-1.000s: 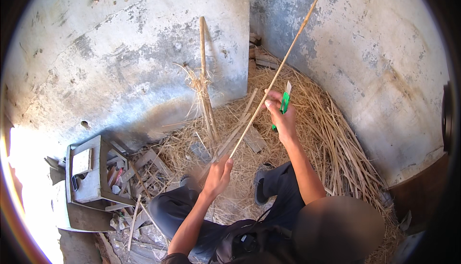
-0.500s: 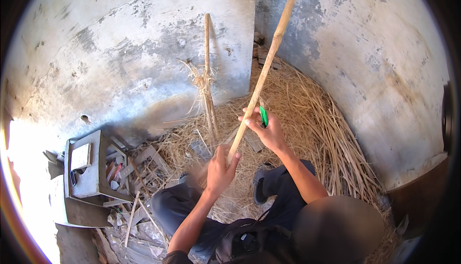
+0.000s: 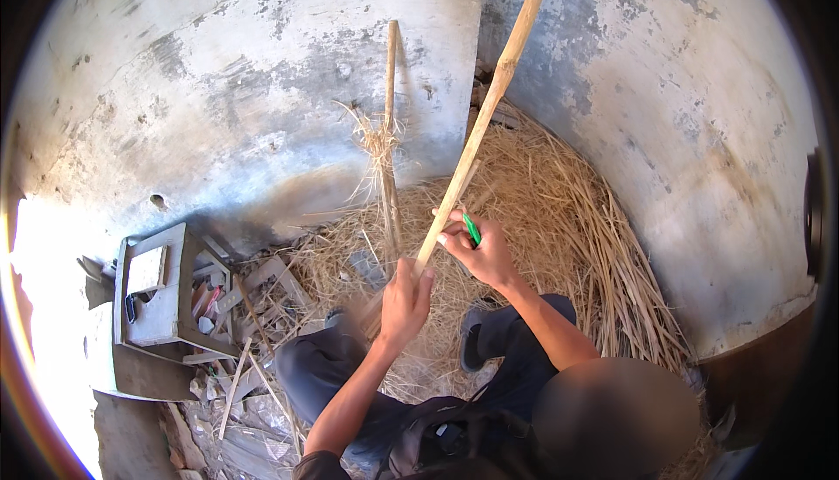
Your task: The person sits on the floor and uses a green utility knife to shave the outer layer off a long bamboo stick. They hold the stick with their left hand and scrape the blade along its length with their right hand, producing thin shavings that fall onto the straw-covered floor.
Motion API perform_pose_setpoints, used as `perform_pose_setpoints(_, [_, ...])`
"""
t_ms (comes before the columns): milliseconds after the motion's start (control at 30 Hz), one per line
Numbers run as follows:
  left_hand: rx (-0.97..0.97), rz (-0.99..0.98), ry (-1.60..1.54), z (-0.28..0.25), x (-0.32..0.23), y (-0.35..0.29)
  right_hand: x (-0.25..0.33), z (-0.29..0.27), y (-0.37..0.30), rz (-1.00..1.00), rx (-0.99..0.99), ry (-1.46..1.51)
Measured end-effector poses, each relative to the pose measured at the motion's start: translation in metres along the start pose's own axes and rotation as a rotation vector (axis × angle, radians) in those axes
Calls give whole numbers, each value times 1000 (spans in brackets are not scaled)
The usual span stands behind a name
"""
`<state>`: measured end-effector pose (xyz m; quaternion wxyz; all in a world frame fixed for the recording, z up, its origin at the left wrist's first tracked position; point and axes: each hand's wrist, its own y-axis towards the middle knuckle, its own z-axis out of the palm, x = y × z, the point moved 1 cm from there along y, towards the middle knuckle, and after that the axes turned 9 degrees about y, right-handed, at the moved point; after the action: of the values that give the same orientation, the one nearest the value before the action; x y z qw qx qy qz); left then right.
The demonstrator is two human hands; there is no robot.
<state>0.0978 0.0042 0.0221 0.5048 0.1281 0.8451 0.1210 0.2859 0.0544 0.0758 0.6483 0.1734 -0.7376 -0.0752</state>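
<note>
A long pale bamboo stick point(image 3: 504, 74) slants up and away to the right in front of me. My left hand point(image 3: 405, 305) is closed around its lower end. My right hand point(image 3: 485, 248) grips a small green-handled tool point(image 3: 473, 229) against the stick, a little above my left hand. The tool's working end is hard to make out there. Beside the stick, just above my right hand, a thin strip point(image 3: 472, 176) sticks up, seemingly peeling from it.
Another stick point(image 3: 391, 74) leans on the wall with shavings point(image 3: 377, 141) bunched around it. Straw and long stalks point(image 3: 603, 262) cover the floor to the right. On the left a wooden box-like piece of furniture point(image 3: 157, 257) lies among scraps. Stained walls point(image 3: 262, 87) meet in a corner.
My right hand has moved down the stick toward my left hand with the green-handled tool. A strip now stands out beside the stick, whose far end sits slightly higher in view.
</note>
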Motion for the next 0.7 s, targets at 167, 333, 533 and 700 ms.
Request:
perform_pose_setpoints(167, [9,-89,-71,-8,3,0,4,-5,0,-309,30,-212])
perform_pose_setpoints(333, [49,-132,-163,-9,8,-2,5,1,-4,-522,91,-482])
perform_pose_setpoints(533, [96,-177,-246,-9,11,-4,3,8,-7,-562,109,-638])
perform_pose_setpoints(700, [63,-110,-151,-14,0,-4,5,11,-7,-605,89,-674])
